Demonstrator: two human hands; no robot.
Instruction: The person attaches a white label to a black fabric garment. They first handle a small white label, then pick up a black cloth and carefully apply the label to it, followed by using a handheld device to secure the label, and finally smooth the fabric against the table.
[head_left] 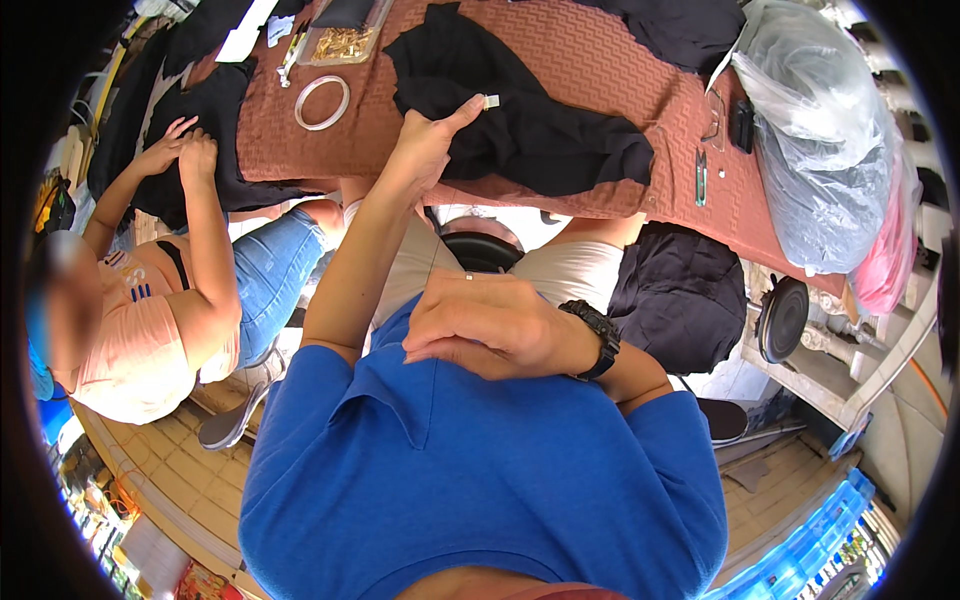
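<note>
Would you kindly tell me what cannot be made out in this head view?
Head view, right hand: its curled pose hides whether it holds anything.
Head view, white tag by the left hand: too small to show markings.
Head view, gold-coloured pieces: too small to identify.
Head view, cloudy plastic bag: wrinkled film veils its contents.
Head view, far black cloth: cut off by the upper edge.

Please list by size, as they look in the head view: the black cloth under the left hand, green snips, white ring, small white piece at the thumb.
1. Black cloth
2. White ring, by outline
3. Green snips
4. Small white piece
</note>
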